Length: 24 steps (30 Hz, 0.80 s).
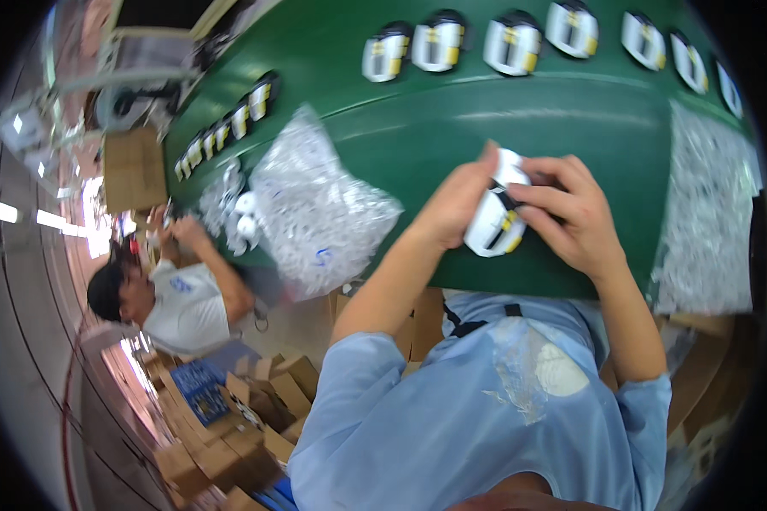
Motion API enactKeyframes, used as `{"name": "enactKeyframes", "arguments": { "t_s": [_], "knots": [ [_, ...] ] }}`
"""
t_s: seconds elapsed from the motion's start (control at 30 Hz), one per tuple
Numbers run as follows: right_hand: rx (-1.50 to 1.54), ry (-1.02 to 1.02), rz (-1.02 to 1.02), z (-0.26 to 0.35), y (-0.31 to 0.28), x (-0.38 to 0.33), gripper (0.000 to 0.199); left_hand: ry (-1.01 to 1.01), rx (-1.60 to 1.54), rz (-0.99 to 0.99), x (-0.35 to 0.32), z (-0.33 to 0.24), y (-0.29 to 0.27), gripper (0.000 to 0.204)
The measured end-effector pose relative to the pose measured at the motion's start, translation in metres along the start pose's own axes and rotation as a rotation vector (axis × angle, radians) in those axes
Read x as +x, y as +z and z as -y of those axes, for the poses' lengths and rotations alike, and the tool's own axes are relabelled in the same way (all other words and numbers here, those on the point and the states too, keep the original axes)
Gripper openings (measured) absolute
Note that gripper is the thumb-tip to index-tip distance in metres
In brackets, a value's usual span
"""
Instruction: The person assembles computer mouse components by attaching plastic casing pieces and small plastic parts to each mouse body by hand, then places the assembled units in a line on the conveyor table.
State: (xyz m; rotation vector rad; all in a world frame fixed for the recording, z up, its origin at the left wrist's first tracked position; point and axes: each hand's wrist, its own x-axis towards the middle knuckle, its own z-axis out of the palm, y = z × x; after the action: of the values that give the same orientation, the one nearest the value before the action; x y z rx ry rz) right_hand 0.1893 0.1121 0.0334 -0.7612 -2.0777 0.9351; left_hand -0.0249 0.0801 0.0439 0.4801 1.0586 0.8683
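Note:
Over the near part of the green table, my left hand (464, 203) is closed round the left side of a white oval plastic unit (488, 223) with black and yellow parts. From the other side, my right hand (569, 211) presses bent fingers on the unit's black middle part. The unit is tilted, its white upper end showing between both hands. Its exact kind is not clear. A clear plastic bag (320, 213) of small parts lies to the left of my left forearm. Another clear bag (709, 221) full of small clear pieces is to the right of my right hand.
Several similar units (512, 44) stand in a row along the far side of the green table (452, 119). More units (239, 122) line its far left. A co-worker (187, 298) handles something at the left. Cardboard boxes (230, 456) are piled on the floor.

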Motion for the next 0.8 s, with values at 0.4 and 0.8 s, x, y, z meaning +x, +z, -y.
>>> {"name": "enactKeyframes", "arguments": {
  "t_s": [0.4,0.8],
  "knots": [
    [0.108,0.098,0.235,-0.009,-0.015,0.013,0.068,0.263,0.886,0.093,0.0,-0.018,0.004,0.089],
    [0.23,0.26,0.092,-0.051,-0.012,-0.006,0.057,0.535,0.985,0.042,-0.013,-0.02,-0.005,0.077]
  ]
}}
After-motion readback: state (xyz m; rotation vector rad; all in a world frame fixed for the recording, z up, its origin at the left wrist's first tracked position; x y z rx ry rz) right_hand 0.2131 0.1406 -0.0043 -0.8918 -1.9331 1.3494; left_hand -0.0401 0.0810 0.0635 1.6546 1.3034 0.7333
